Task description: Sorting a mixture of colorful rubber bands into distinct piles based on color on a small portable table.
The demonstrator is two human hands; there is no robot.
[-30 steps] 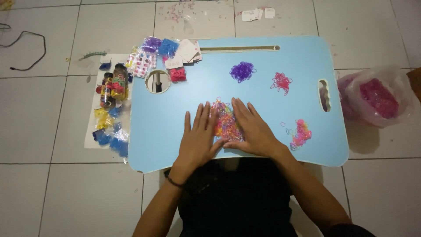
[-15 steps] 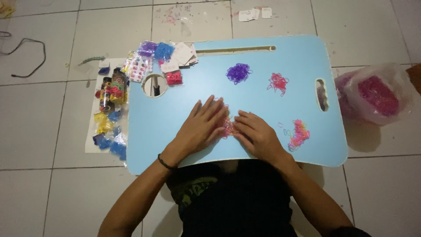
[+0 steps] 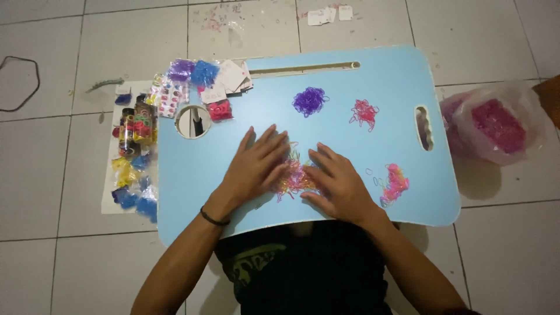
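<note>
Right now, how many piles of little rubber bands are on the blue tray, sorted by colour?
Purple pile: 1
Red-pink pile: 1
Pink and yellow pile: 1
Mixed pile between the left hand and right hand: 1
Total: 4

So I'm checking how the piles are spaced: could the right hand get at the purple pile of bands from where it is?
Probably yes. The right hand lies flat on the blue lap table, and only bare tabletop lies between it and the purple pile; nothing stands in the way.
</note>
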